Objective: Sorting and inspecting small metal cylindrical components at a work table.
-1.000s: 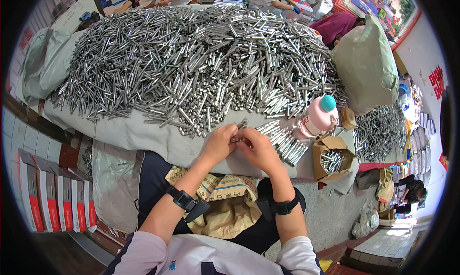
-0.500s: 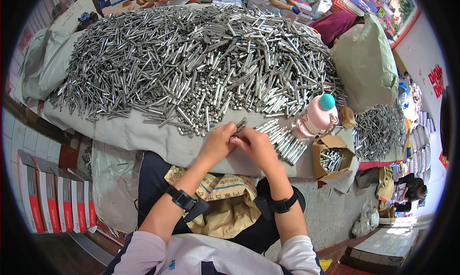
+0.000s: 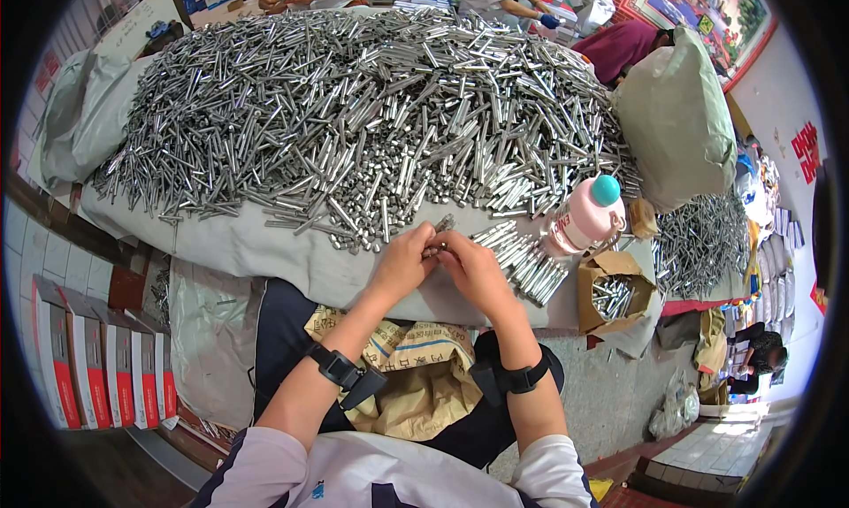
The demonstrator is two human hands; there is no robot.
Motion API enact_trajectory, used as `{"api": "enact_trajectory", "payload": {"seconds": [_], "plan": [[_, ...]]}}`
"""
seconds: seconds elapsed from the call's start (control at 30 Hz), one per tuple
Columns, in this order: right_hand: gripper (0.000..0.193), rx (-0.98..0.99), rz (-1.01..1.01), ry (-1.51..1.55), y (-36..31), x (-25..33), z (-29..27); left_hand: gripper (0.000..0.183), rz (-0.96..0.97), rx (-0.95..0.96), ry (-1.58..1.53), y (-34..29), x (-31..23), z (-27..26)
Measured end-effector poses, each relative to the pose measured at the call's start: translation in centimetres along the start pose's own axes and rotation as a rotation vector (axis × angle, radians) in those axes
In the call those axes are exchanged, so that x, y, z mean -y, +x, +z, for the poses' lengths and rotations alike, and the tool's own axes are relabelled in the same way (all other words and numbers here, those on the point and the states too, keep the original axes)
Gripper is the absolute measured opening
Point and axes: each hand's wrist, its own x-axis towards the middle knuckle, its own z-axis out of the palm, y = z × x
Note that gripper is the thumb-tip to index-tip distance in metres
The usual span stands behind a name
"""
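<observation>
We have both hands together at the near edge of the grey cloth [image 3: 265, 252], our left hand [image 3: 402, 262] and right hand [image 3: 473, 269] pinched from either side on one small metal piece [image 3: 439, 229] at the centre of the view. It looks like we are fitting or checking a single part. The next move seems to call for setting it with the sorted row of metal tubes [image 3: 522, 260] at 3 o'clock, then drawing another from the big heap of metal tubes [image 3: 354, 119] at 12 o'clock. Our fingers hide most of the piece, so its shape stays unclear.
</observation>
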Motion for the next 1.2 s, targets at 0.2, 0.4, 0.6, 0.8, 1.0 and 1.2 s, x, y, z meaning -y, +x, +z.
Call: {"api": "enact_trajectory", "payload": {"seconds": [0.2, 0.4, 0.6, 0.8, 1.0, 1.2], "plan": [[0.013, 0.065, 0.144, -0.201, 0.1, 1.1, -0.4, 0.033, 0.037, 0.007, -0.001, 0.0, 0.2, 0.0], [0.016, 0.089, 0.133, 0.061, 0.1, 0.6, -0.6, 0.034, 0.013, -0.026, -0.024, -0.1, 0.1, 0.0], [0.016, -0.04, 0.015, -0.008, -0.1, -0.1, 0.2, 0.034, 0.004, -0.008, -0.046, 0.1, -0.3, -0.1], [0.011, -0.057, 0.02, -0.07, 0.1, -0.3, 0.4, 0.031, 0.049, -0.018, 0.0, 0.1, 0.1, 0.0], [0.011, -0.066, -0.017, -0.156, 0.3, -0.1, 0.5, 0.025, 0.082, -0.027, -0.032, 0.2, 0.1, 0.1], [0.015, -0.121, -0.108, -0.25, 0.3, -0.6, 1.2, 0.023, 0.099, -0.045, -0.07, 0.2, 0.5, 0.1]]}}
